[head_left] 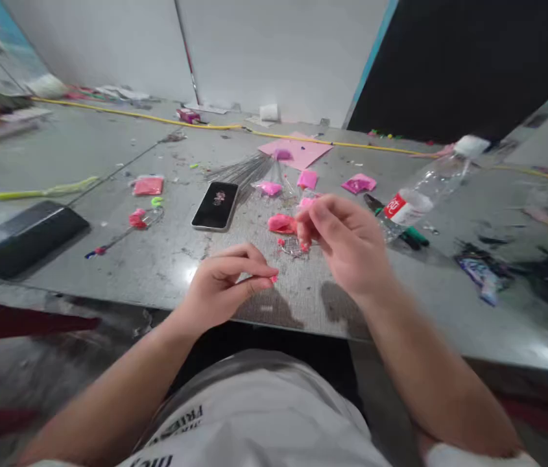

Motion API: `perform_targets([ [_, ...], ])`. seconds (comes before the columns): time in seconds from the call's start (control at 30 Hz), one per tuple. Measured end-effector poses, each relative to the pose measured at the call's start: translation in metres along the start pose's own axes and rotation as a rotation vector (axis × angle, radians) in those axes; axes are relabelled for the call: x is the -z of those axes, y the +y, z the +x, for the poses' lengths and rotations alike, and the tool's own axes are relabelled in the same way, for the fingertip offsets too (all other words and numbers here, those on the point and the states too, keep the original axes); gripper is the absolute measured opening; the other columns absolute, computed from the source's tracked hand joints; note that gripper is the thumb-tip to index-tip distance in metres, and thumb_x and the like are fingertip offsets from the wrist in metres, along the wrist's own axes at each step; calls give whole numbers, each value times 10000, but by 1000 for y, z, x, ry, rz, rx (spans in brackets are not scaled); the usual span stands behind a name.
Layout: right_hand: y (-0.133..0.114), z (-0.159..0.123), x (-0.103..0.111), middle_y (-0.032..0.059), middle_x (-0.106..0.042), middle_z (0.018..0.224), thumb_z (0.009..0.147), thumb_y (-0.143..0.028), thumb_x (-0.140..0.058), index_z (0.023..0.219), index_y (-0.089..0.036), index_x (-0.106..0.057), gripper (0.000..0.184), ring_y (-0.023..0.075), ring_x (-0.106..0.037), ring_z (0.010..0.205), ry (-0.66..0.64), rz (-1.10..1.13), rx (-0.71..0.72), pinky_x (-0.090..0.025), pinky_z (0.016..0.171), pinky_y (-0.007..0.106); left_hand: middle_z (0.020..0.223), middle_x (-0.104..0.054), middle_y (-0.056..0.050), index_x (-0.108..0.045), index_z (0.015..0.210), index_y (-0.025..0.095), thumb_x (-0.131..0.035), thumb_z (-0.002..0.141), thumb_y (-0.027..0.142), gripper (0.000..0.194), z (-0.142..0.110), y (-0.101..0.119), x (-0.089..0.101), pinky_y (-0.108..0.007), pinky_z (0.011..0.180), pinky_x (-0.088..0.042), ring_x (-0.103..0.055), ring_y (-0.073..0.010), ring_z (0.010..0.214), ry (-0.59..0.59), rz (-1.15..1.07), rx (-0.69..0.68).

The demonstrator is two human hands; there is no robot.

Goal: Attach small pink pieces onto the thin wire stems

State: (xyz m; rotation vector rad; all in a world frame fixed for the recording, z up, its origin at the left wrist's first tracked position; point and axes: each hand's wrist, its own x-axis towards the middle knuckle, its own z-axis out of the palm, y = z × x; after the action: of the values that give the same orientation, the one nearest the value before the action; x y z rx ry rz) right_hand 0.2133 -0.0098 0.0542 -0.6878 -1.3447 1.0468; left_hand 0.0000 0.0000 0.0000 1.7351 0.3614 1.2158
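Thumb and fingertips of my left hand (229,282) pinch a small bit of coral-pink clay (274,279) just above the table's front part. My right hand (346,243) is raised higher, its thumb and forefinger pressed together; some coral red shows at the fingertips, but what they hold is too blurred to make out. Beyond the hands lies a larger soft lump of coral clay (281,224), partly in a wrapper. Close to it, a thin wire piece with small red bits (293,248) rests on the table, partly behind my right fingers.
A phone (215,206) lies by a bundle of thin wires (242,170). Pink packets (358,183) and a pink sheet (303,153) sit farther back. At right a plastic bottle (412,206) stands tilted in view beside green-handled pliers (414,237). A dark case (28,237) is at left.
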Motion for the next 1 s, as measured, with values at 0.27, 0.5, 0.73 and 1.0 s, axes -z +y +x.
perform_targets([
  [0.27,30,-64,-24,12,-635,748,1040,-262,-593,910,-190,-756,220,141,-604,709,136,-13,154,-462,664,326,778,-558,2,-846,1038,325,-777,901,163,223,-16,-16,-35,-257,676,-464,-560,-103,753,233,-450,39],
  [0.5,47,-73,-34,43,-680,871,978,-164,-604,1010,-179,-703,105,173,-616,798,7,-203,241,-487,727,358,791,-555,11,-852,1030,334,-808,874,162,236,-20,-19,-44,-232,701,-516,-599,-88,762,258,-500,70],
  [0.73,48,-75,-34,45,-676,873,939,-68,-583,1036,-160,-687,169,169,-607,810,-32,-276,328,-508,728,348,783,-553,9,-855,1015,337,-826,862,189,215,-20,-20,-43,-232,659,-500,-575,-87,734,252,-485,65],
  [1.0,48,-76,-33,43,-666,855,947,-72,-602,985,-162,-684,128,159,-601,783,-7,-285,290,-503,705,344,833,-587,0,-844,1074,323,-789,887,134,271,-24,-25,-42,-240,662,-478,-596,-89,761,228,-480,62],
])
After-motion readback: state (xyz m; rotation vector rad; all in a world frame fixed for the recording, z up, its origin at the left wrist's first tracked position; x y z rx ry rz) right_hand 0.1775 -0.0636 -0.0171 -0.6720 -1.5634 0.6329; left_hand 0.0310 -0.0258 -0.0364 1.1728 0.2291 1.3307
